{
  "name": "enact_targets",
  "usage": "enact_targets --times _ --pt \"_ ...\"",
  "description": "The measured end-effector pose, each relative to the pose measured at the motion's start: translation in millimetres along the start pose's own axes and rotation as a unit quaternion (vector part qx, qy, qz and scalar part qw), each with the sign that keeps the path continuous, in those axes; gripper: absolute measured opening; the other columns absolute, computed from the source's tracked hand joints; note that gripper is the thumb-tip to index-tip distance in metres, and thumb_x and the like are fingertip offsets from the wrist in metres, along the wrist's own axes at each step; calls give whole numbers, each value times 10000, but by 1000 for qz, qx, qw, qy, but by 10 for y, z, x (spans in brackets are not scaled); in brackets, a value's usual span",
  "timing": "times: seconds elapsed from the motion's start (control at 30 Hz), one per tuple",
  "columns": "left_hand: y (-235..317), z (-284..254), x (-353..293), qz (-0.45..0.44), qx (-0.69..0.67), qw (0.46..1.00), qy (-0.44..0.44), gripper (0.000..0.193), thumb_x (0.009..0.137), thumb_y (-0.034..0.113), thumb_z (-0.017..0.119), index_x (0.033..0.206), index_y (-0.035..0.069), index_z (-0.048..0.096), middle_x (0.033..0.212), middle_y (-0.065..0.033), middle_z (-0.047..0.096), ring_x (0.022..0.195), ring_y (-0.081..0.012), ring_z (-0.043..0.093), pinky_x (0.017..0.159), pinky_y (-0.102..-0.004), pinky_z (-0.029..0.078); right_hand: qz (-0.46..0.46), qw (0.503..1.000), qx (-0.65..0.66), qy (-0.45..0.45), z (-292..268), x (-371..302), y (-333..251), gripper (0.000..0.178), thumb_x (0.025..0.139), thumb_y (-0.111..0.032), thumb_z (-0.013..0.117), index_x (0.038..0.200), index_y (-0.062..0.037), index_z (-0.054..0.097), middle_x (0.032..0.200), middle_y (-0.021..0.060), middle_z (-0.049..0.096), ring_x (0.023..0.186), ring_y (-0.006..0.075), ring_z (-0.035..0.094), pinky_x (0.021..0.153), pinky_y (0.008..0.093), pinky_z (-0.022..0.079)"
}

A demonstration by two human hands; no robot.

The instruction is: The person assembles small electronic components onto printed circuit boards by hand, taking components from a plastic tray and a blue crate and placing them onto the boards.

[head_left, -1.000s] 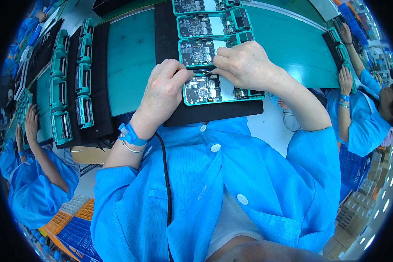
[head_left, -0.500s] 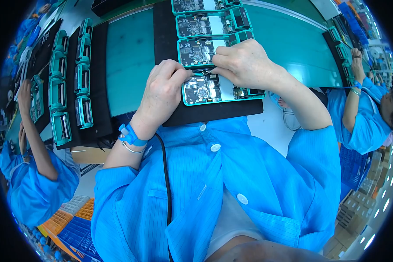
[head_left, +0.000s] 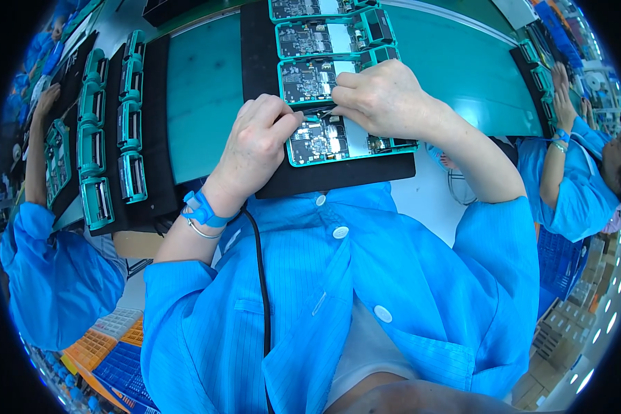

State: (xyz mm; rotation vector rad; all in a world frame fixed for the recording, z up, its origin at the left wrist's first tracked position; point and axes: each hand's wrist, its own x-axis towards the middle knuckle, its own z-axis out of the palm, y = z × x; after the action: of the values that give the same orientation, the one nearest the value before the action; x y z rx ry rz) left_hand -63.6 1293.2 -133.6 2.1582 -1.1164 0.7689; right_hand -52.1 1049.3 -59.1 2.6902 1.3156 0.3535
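Both my hands work at the upper edge of the nearest circuit board (head_left: 316, 143), which lies in a green open case with a white strip across it. Over the board's upper left corner, my left hand (head_left: 257, 141) is closed in a pinch; what sits between its fingertips is too small to name. My right hand (head_left: 383, 96) pinches from the right, close to the left fingertips. A thin, pointed sliver shows at its tips, its kind unclear. Between the two hands lies a small green-and-dark wire-like piece (head_left: 313, 118), partly hidden by fingers.
Several similar open cases (head_left: 307, 81) line up beyond the nearest one on a black mat (head_left: 338, 181). More green cases (head_left: 132, 176) stand in rows to the left. Co-workers in blue (head_left: 62, 276) sit on both sides. A black cord (head_left: 263, 297) hangs down my front.
My hands keep their pinches near the same spot, shifting only slightly left. The left co-worker's arm has moved farther over their bench, and the right co-worker's hand has changed position.
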Motion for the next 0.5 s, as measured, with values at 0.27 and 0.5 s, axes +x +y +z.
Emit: enact_targets --times 0.27,0.5 --pt "-132 7 10 41 -47 998 -26 200 754 -82 702 924 23 723 873 -79 607 827 -256 618 711 -374 484 -3 997 -9 74 -22 -76 68 143 826 -227 729 864 -101 673 814 65 645 725 254 710 587 398 548" --pt "-208 -85 -163 -169 -1 983 71 193 915 3 702 1103 32 735 1055 -142 686 981 -299 698 810 -357 565 290 876 325 208 -202 -946 265 248 827 -176 845 864 -33 647 693 -40 496 650 56 453 572 253 346"
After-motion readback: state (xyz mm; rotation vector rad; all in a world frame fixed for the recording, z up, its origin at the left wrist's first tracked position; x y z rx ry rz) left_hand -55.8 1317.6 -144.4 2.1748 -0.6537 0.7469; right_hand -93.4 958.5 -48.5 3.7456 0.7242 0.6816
